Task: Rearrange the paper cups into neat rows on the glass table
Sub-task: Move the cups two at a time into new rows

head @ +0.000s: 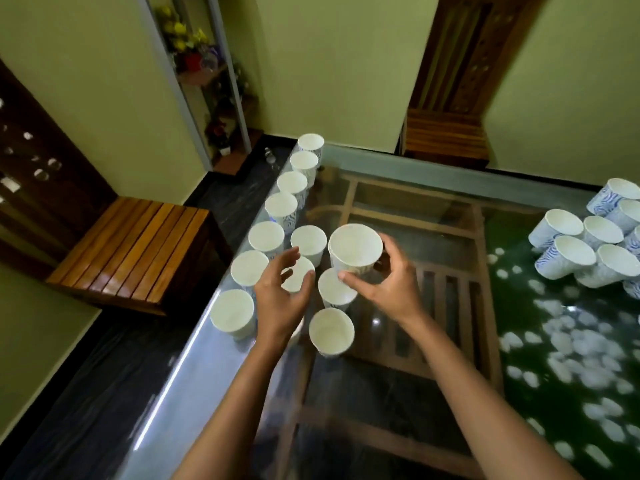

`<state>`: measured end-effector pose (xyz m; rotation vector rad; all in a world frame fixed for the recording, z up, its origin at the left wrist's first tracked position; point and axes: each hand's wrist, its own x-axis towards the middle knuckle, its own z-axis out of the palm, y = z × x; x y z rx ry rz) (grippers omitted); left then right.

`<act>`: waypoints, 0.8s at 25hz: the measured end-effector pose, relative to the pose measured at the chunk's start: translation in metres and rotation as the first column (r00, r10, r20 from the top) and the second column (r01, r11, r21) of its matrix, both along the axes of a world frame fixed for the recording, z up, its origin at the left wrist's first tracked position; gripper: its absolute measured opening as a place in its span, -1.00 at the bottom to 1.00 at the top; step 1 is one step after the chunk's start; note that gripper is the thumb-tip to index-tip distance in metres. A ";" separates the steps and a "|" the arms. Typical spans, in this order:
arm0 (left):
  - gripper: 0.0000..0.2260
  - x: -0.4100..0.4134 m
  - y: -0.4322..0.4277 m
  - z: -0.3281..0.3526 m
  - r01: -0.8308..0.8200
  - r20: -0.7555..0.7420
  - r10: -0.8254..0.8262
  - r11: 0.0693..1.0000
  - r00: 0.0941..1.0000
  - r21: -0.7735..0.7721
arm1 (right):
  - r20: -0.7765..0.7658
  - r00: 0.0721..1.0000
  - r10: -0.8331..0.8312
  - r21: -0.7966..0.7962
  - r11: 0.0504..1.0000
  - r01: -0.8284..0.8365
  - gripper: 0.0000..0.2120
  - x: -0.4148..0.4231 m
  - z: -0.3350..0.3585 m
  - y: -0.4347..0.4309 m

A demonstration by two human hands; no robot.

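**Raised cup over a crowded second row**

The likeliest slip is a knock. The right grip (pixel 388 284) carries a paper cup (pixel 355 247) just above the cups standing near the left edge of the tabletop (pixel 180 368). Lowering it there could tip a neighbour or nudge the left-edge row (pixel 281 206) out of line, since light cups probably slide easily on glass. The left grip (pixel 280 297), hanging over a second-row cup (pixel 298 280), could also clip a rim.

The right grip pinches the raised cup by its wall, thumb near, fingers behind, mouth up. The left grip is slack, fingers gently curved, holding nothing; whether it touches the cup beneath I cannot tell. An unsorted pile (pixel 571 251) waits at the right edge.
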<state>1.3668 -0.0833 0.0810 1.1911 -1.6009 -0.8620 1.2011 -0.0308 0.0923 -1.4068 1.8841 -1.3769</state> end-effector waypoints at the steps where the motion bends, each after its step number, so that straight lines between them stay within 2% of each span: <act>1: -0.67 0.000 -0.023 0.007 0.049 0.023 -0.049 0.999 0.999 0.000 | -0.007 1.000 -0.021 -0.011 1.000 0.021 -0.30 0.002 0.006 -0.021; 3: -0.62 -0.001 -0.065 0.019 0.182 0.061 -0.182 0.983 0.981 0.011 | -0.023 0.998 -0.055 -0.024 0.998 0.055 -0.31 0.003 0.013 -0.057; 6: -0.41 -0.010 -0.131 0.031 0.394 0.064 -0.401 0.914 0.914 0.100 | -0.032 0.996 -0.082 0.007 0.997 0.082 -0.32 0.001 0.015 -0.111; 9: -0.25 -0.033 -0.183 0.031 0.494 0.233 -0.517 0.856 0.824 0.153 | -0.019 0.995 -0.102 0.088 0.991 0.104 -0.34 -0.008 0.002 -0.146; 12: -0.31 -0.057 -0.204 0.019 0.513 0.303 -0.525 0.849 0.795 0.125 | 0.001 0.993 -0.117 0.152 0.982 0.116 -0.31 -0.021 -0.017 -0.161; 17: -0.46 -0.077 -0.210 -0.012 0.491 0.252 -0.507 0.862 0.824 0.128 | 0.080 0.990 -0.113 0.275 0.958 0.087 -0.20 -0.044 -0.045 -0.168; 20: -0.45 -0.077 -0.210 -0.023 0.481 0.347 -0.484 0.871 0.803 0.102 | 0.150 0.986 -0.077 0.310 0.950 0.028 -0.20 -0.050 -0.053 -0.170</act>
